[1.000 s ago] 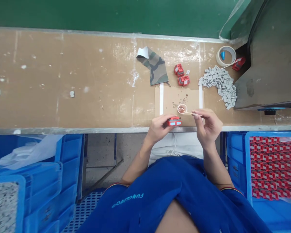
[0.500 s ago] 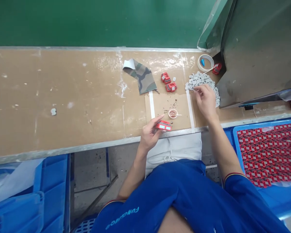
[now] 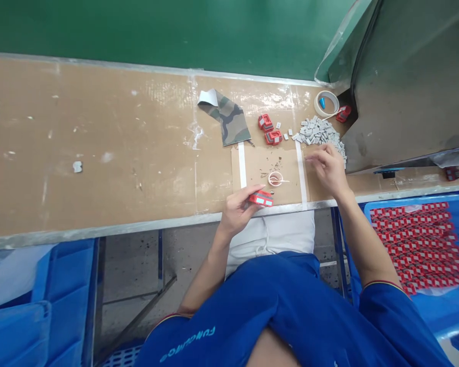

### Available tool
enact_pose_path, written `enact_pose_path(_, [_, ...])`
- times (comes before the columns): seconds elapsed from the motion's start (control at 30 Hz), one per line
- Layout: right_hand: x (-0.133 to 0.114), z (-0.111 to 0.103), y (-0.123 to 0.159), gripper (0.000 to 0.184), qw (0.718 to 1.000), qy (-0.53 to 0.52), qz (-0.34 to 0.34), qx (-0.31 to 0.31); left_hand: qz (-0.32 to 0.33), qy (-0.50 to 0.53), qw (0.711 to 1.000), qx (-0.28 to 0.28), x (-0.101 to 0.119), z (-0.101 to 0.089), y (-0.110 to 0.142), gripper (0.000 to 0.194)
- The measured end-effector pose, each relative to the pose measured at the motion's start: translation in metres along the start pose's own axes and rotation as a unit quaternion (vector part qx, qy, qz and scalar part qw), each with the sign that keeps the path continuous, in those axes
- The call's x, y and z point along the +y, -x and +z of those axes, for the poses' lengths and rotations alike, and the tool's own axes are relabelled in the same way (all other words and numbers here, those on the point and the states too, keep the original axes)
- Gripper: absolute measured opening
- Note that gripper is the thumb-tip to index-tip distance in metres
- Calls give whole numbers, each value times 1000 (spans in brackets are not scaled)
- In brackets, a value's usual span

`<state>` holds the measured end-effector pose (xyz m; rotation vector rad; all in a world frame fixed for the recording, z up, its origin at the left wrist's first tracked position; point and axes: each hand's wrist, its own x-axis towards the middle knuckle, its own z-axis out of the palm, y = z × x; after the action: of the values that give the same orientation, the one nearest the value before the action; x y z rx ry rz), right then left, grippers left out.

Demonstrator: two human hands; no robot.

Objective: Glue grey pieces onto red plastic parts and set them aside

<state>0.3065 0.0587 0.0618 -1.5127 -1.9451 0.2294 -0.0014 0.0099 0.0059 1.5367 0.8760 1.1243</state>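
My left hand [image 3: 237, 211] is closed on a red plastic part [image 3: 261, 198] with a grey band and two pale rectangles, held over the table's front edge. Just beyond it stands a small round cup [image 3: 275, 179] with a thin white stick lying across it. My right hand [image 3: 328, 167] is above the table, thumb and fingers pinched; whatever they may hold is too small to make out. Behind its fingers spreads a pile of small grey plastic pieces [image 3: 318, 130]. Two loose grey pieces [image 3: 286, 136] lie left of the pile, near two red parts [image 3: 270, 130].
A camouflage cloth [image 3: 233, 122] lies behind my left hand. At the back right are a tape roll [image 3: 326, 104], a blue cap [image 3: 322, 103] and another red part [image 3: 343, 113] beside a metal housing [image 3: 409, 86]. Rows of red parts fill a blue crate [image 3: 455, 201] at right.
My right hand has drawn back from the pile toward me. Two grey pieces now lie apart, left of the pile. The left hand still holds the red part; the view has shifted slightly.
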Motion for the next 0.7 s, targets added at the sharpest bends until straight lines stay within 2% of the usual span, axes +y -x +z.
enact_pose_path(0.2, [-14,6,39,12,997,-54,61,8,25,25,999,-18,1,-1,-3,37])
enact_pose_path(0.37, [-55,9,57,11,980,-158,110,58,-14,91,995,-43,1,-2,-2,46])
enact_pose_path(0.43, [-80,9,60,16,966,-220,128,44,-30,105,993,-54,0,-2,-1,45])
enact_pose_path(0.53, [-112,12,60,8,955,-270,125,-16,-42,91,994,-53,1,-3,-1,42])
enact_pose_path(0.6, [-124,16,56,7,953,-279,112,-41,-46,80,994,-51,1,-3,0,43])
enact_pose_path(0.7, [-129,22,51,7,955,-273,101,-51,-44,72,995,-52,1,-3,0,41])
